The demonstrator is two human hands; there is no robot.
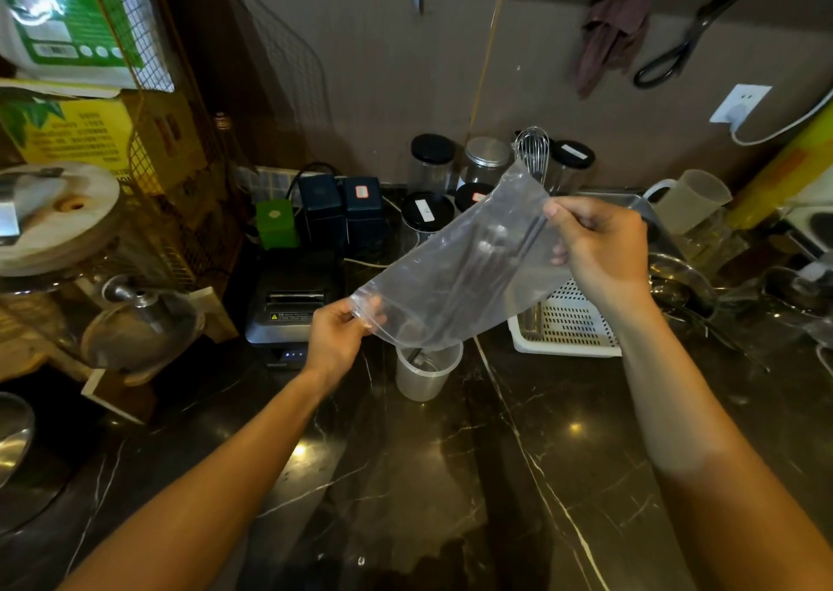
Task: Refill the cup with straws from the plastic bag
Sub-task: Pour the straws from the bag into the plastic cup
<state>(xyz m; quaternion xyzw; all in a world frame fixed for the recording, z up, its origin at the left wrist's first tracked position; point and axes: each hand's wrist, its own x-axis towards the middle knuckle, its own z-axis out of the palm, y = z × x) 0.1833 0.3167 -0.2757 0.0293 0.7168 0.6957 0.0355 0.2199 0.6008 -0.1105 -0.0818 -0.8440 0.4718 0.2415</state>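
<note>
Dark straws (pixel 478 270) lie in the clear plastic bag (pixel 455 275), tilted mouth-down over the translucent cup (pixel 426 372) mid-counter, left hand (pixel 336 338) pinching the mouth edge, right hand (pixel 599 248) gripping the raised end; keep the mouth centred over the cup's rim.

This looks like the working counter of a small drinks shop or café kitchen. The landmark is a receipt printer (pixel 293 302) standing on a dark marble-patterned countertop (pixel 450 478). Right of the printer, toward the wall, lidded storage jars (pixel 432 160) cluster beside a wire whisk (pixel 532 151). Further right lies a white perforated basket (pixel 572 320) and a frosted measuring jug (pixel 689 200). Left of the printer stands a glass dispenser with a wooden lid (pixel 58 212). Above the jars, scissors (pixel 694 27) hang on the wall.
</note>
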